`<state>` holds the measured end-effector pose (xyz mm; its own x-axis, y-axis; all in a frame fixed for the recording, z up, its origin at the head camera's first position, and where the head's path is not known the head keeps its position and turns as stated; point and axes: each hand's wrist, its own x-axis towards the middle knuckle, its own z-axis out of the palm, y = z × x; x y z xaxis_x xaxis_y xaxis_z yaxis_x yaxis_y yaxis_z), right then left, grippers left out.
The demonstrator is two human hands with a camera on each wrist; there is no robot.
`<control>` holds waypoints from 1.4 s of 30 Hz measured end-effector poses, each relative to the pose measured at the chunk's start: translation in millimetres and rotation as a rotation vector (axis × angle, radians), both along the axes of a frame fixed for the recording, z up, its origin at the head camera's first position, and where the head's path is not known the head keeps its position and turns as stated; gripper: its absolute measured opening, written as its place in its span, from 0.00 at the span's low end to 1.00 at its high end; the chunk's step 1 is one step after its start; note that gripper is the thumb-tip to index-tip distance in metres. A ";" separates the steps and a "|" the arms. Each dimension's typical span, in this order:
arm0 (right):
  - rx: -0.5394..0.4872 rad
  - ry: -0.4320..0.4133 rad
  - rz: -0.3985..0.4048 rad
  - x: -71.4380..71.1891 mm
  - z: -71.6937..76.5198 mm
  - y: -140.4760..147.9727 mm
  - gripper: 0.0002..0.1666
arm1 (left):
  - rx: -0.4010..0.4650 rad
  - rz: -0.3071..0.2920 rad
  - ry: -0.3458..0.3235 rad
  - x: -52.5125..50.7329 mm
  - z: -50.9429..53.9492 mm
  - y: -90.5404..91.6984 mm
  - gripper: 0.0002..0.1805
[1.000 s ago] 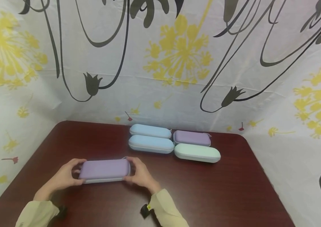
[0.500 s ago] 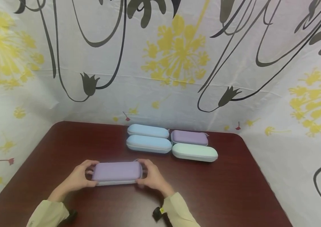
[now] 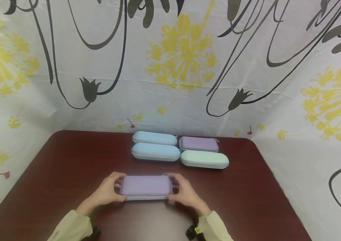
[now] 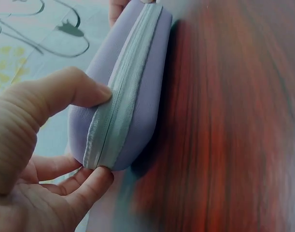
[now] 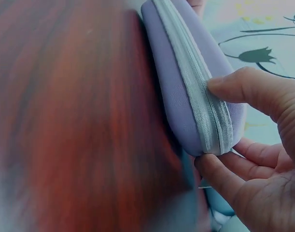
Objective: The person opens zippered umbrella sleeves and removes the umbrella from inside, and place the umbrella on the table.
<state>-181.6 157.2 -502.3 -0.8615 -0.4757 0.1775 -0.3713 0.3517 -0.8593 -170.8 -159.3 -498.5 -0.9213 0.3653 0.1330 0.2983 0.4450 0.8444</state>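
Both hands grip a purple zippered case [image 3: 146, 186] between them, one at each short end. In the head view, the left hand [image 3: 108, 190] holds its left end and the right hand [image 3: 185, 192] its right end. The left wrist view shows the left thumb [image 4: 89, 91] on the pale zipper band [image 4: 119, 92], with fingers at the case's end corner. A matching pinch appears in the right wrist view, where the right thumb [image 5: 234, 86] presses the zipper band [image 5: 198, 82]. In both wrist views the case looks closed and just above or against the wooden surface; contact is unclear.
Behind the hands, two light blue cases [image 3: 156, 152] lie one behind the other. To their right are another purple case [image 3: 199, 144] and a mint green case [image 3: 205, 159]. The dark red table [image 3: 249, 201] meets a patterned cloth [image 3: 170, 107] at the back and sides.
Both hands have carried the purple case to the right along the near part of the table, with their grip kept. The cases at the back have stayed in their arrangement; the head view has shifted slightly.
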 end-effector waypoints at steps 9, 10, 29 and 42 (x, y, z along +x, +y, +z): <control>-0.049 -0.095 0.073 5.6 17.1 18.2 0.34 | -0.002 -0.005 -0.008 1.7 0.4 11.7 0.39; -0.024 -0.107 0.065 5.7 23.2 19.6 0.30 | -0.001 -0.010 -0.003 1.6 0.3 11.8 0.39; 0.163 -0.119 0.078 -58.2 -3.6 17.2 0.13 | -0.026 -0.039 0.037 0.4 0.3 11.6 0.39; 0.228 -0.167 0.121 -67.3 3.8 16.4 0.08 | -0.047 -0.044 0.019 -2.3 0.1 11.1 0.38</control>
